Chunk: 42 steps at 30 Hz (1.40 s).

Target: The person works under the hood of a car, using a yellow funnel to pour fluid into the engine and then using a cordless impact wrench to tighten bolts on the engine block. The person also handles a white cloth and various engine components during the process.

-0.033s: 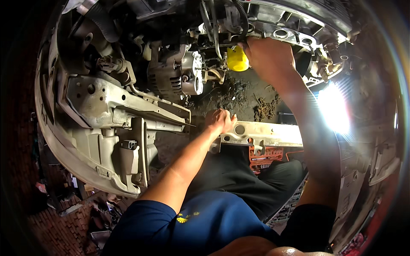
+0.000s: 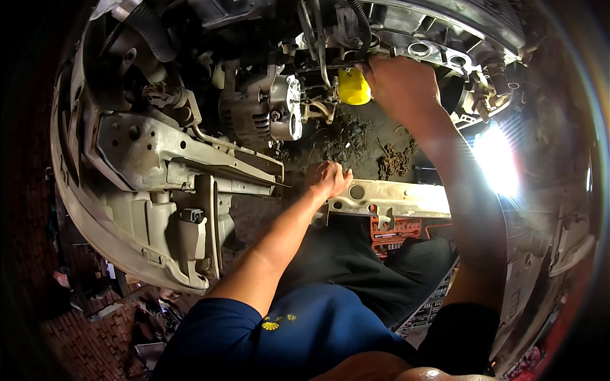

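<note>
- Frame rail (image 2: 184, 159), far left: bare metal, runs left to right into the bay, ends near the left hand.
- Left hand (image 2: 327, 179): curled, gripping the left end of the crossmember (image 2: 394, 200), probably bracing it. Crossmember's long axis is horizontal, pointing right toward the work light (image 2: 495, 159).
- Alternator (image 2: 267, 108) sits above, pulley end facing right.
- Yellow filter (image 2: 353, 86): on the engine underside, axis roughly vertical, just left of the right hand.
- Right hand (image 2: 400, 86): reaches up into the engine beside the filter; fingers hidden, can't tell the grip.

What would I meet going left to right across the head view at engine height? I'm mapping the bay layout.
Pale frame rail → alternator → yellow oil filter → right hand → bright work light.
</note>
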Motion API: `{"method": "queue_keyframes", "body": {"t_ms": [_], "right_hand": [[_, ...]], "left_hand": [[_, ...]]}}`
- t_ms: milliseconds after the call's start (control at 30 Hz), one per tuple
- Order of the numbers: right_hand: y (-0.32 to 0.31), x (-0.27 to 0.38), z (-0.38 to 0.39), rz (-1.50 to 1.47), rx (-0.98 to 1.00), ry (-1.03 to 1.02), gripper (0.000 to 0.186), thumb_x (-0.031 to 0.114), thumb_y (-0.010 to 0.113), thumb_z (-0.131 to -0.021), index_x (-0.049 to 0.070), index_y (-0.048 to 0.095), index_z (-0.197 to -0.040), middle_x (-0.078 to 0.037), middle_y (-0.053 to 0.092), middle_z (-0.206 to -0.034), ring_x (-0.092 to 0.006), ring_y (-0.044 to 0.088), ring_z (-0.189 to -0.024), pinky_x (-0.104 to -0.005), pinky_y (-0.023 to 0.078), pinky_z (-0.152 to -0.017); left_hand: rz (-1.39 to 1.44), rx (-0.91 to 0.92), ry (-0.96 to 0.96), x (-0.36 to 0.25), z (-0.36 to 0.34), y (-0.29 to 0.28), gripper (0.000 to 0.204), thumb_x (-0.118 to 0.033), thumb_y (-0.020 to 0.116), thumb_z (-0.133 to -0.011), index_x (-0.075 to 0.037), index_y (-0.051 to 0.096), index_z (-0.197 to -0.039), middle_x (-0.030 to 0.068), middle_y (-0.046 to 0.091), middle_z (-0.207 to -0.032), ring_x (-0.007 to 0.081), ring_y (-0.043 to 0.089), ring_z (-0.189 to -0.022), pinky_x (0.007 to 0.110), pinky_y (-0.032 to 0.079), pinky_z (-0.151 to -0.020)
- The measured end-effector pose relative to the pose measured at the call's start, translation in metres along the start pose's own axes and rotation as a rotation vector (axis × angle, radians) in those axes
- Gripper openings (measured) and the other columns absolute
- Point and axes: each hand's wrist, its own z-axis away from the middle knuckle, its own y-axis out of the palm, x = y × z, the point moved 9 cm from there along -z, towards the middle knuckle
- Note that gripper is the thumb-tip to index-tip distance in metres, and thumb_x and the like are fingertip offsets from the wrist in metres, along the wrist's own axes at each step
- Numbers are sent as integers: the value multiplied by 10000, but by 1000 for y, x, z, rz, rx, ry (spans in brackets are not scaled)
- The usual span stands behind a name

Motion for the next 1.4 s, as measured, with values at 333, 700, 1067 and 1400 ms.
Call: {"method": "queue_keyframes", "body": {"t_ms": [333, 700, 1067, 1400], "right_hand": [[23, -10, 9, -123, -99, 25, 450, 487, 512, -1103, 106, 713, -970, -134, 715, -715, -363, 733, -694, -516, 574, -621], [91, -65, 55, -1162, 301, 533, 727, 742, 557, -1007, 123, 666, -1373, -73, 757, -1225, -279, 735, -1055, -477, 578, -931], [144, -3, 33, -1886, -43, 868, 921, 714, 770, -865, 99, 558, -1518, -103, 596, -1471, -274, 479, -1380, -515, 318, -1184], [105, -24, 41, -1454, -591, 691, 712, 527, 848, -879, -35, 654, -1272, -167, 718, -1218, -244, 659, -1082, -404, 521, -966]], "left_hand": [[41, 57, -90, -14, 21, -29, 520, -504, 593, -1009, -36, 805, -931, 229, 775, -971, 418, 759, -915, 518, 612, -810], [43, 25, -47, -13, 9, -18, 573, -494, 630, -1000, 35, 782, -839, 267, 750, -847, 420, 752, -813, 514, 610, -770], [-1, 22, -77, -7, 10, -22, 532, -504, 630, -982, -6, 796, -898, 255, 763, -909, 434, 758, -876, 512, 610, -791], [19, 46, -67, -13, 17, -33, 543, -525, 600, -990, -24, 795, -916, 234, 773, -936, 426, 760, -883, 519, 607, -814]]}}
